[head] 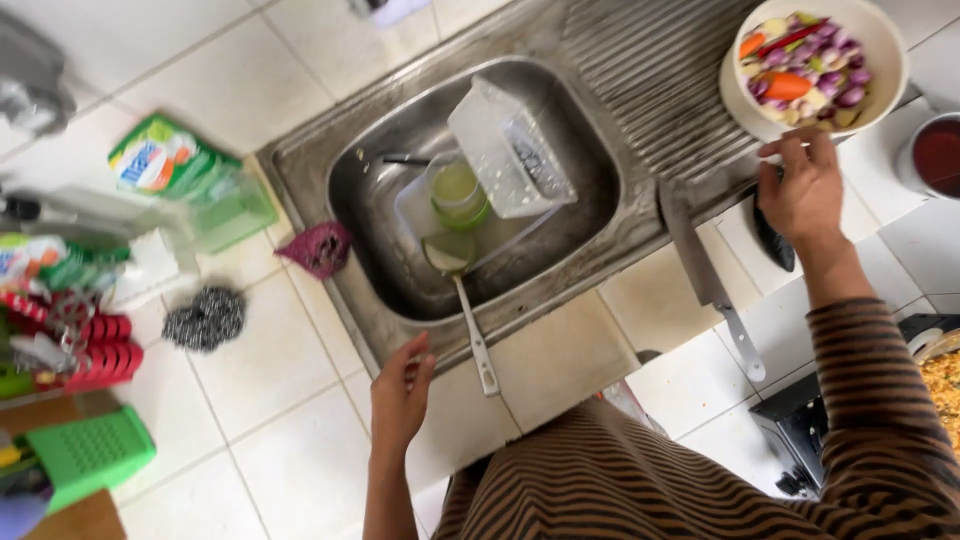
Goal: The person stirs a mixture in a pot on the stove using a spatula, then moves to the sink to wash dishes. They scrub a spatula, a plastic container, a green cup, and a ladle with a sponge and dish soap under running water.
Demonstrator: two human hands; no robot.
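My left hand (400, 392) rests empty on the front edge of the steel sink (300, 185), fingers loosely apart, just left of a ladle handle (476, 338). My right hand (805, 185) reaches to the counter right of the sink, fingertips at the rim of a white bowl (885, 50) full of cut shallots, carrot and chilli. It covers the upper end of a black-handled tool (775, 245); whether it grips that is unclear. A large knife (700, 265) lies between sink and hand.
Inside the sink sit a clear plastic container (510, 150), a green cup (458, 190) and the ladle bowl. Left counter holds a green soap pouch (165, 160), steel scourer (204, 318), purple scrubber (318, 248), red rack (100, 350), green grater (85, 452). A dark-liquid pot (935, 155) stands far right.
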